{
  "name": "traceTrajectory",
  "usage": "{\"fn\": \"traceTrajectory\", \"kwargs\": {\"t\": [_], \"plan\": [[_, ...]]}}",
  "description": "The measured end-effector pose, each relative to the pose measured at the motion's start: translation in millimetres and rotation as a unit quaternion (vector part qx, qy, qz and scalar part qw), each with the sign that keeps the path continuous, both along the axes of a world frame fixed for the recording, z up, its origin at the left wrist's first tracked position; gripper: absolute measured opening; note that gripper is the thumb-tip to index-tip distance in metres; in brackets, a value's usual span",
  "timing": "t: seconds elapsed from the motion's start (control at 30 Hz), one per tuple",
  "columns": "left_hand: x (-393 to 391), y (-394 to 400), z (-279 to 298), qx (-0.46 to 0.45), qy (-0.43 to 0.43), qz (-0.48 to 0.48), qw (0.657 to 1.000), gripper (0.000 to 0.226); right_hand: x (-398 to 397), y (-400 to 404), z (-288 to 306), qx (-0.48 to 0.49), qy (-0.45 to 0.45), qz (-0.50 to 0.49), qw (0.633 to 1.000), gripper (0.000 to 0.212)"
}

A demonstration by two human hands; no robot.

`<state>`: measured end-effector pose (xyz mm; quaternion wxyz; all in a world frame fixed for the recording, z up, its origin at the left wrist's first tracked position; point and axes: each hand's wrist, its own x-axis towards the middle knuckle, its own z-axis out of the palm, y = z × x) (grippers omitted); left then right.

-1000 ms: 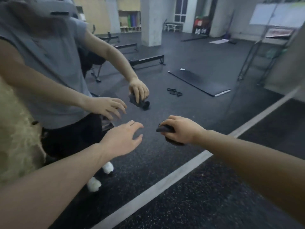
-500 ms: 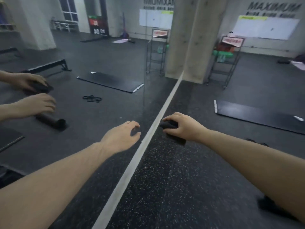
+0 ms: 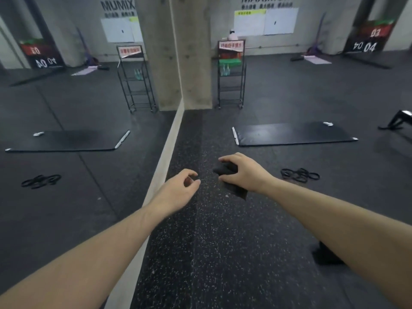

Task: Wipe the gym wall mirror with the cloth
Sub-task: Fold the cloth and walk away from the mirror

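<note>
Black and bunched, the cloth (image 3: 225, 171) sits in the grip of the person's right hand (image 3: 244, 172), whose fingers curl over its top while a loose corner hangs below the palm. The left hand (image 3: 178, 192) holds nothing; its fingers are loosely curled, thumb and forefinger tips close together, and it hovers over the pale strip (image 3: 156, 181) that runs along the foot of the wall mirror (image 3: 66, 197). Both bare forearms reach forward from the bottom of the view, well apart from each other at the elbows and near each other at the hands.

The mirror fills the left side, its glass meeting a concrete pillar (image 3: 191, 52) at the far end. Neither hand touches the glass; the cloth is out over the speckled rubber floor (image 3: 211, 253), to the right of the strip. On the floor to the right lies a black exercise mat (image 3: 294, 136), and nearer the person a tangle of black resistance bands (image 3: 299, 175). A wire shelf cart (image 3: 231, 72) with a red sign and green items stands beside the pillar. Mat, bands and cart all show again as reflections in the glass. A dark object (image 3: 325, 256) lies on the floor under the right forearm, possibly a bag; the arm hides too much to tell.
</note>
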<state>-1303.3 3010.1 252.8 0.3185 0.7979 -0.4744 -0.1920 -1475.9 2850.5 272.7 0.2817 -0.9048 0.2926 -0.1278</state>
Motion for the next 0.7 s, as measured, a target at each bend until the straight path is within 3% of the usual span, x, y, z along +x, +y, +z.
{"fn": "traceTrajectory", "kwargs": {"t": [0.33,0.57,0.7], "plan": [[71.2,-223.2,-5.7,-0.074,0.294,0.0,0.953,0.038,104.7,-184.8,-17.5,0.047,-0.014,-0.005,0.999,0.074],[193.5,-403.6,-10.6,-0.085,0.323,-0.032,0.942,0.022,209.3,-343.0,-12.8,0.081,0.0,-0.051,0.995,0.084],[255.4,-507.4,0.6,-0.074,0.294,-0.055,0.951,0.029,256.6,-438.0,-7.4,0.1,-0.018,-0.089,0.991,0.068]]}}
